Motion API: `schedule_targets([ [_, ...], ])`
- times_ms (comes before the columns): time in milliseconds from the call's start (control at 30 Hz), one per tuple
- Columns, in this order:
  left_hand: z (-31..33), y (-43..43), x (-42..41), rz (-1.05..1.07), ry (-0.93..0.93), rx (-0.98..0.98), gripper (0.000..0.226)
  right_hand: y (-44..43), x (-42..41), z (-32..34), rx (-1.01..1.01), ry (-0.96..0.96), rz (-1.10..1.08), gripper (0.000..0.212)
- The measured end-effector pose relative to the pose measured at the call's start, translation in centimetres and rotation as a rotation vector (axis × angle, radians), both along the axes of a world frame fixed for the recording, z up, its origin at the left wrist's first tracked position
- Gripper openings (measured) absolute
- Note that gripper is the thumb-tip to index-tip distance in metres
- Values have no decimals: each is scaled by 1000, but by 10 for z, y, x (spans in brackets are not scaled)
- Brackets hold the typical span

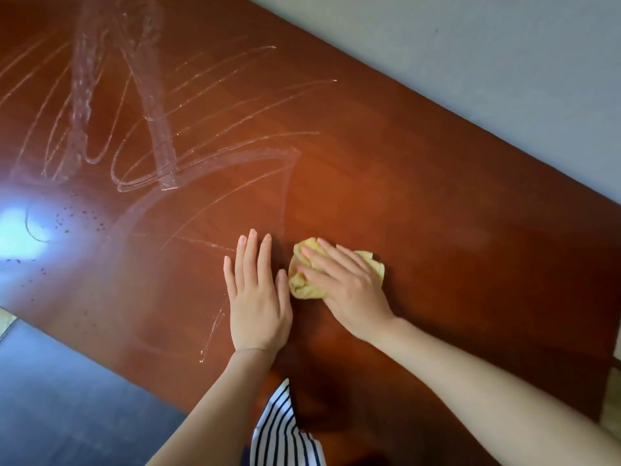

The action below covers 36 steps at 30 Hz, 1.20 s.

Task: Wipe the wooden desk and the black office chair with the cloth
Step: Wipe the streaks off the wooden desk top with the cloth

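Striped shirt hem (279, 428) nearest; left hand (258, 297) flat on wooden desk (437, 196), fingers straight, together; right hand (349, 287) presses cloth (300, 285) beside it, fingers straight, slightly apart; wet streaks (161, 156) far side, so desk looks part-wiped; chair not identifiable, presumably still to do.

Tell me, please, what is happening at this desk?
A person is wiping the wooden desk with bare hands. The right grip presses a crumpled yellow cloth onto the surface with nearly straight fingers. The left grip lies flat on the wood close beside the cloth. Wet wiping streaks cover the desk's far left part; the area to the right of the cloth shows none.
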State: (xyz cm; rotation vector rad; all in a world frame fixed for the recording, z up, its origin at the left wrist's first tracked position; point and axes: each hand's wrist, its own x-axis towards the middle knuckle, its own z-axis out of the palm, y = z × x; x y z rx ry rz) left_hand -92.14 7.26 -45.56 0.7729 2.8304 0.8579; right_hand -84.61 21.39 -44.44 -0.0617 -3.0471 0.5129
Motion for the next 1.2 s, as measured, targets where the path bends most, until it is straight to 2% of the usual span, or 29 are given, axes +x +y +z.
schedule_targets([
  [133,0,3,2,-10,0,-46,53,32,45,3,2,-59,209,51],
  [233,-1,3,3,-8,5,-79,54,67,57,8,16,-84,206,56],
  [400,-1,3,5,4,13,-107,53,121,46,15,8,-105,-136,62],
  [500,-2,3,4,-5,2,-97,52,139,23,17,-8,-89,-338,50],
  [633,-2,3,4,-25,-12,-77,51,139,-28,16,-131,-55,-658,42],
  [767,0,2,3,-42,-47,-29,51,113,-74,9,-42,-122,-858,42],
  [1067,14,-14,0,-54,-304,351,56,1,-106,3,15,-175,-515,47],
  [1200,24,-43,-7,-96,-255,430,47,-43,-93,1,20,-176,-425,49],
])
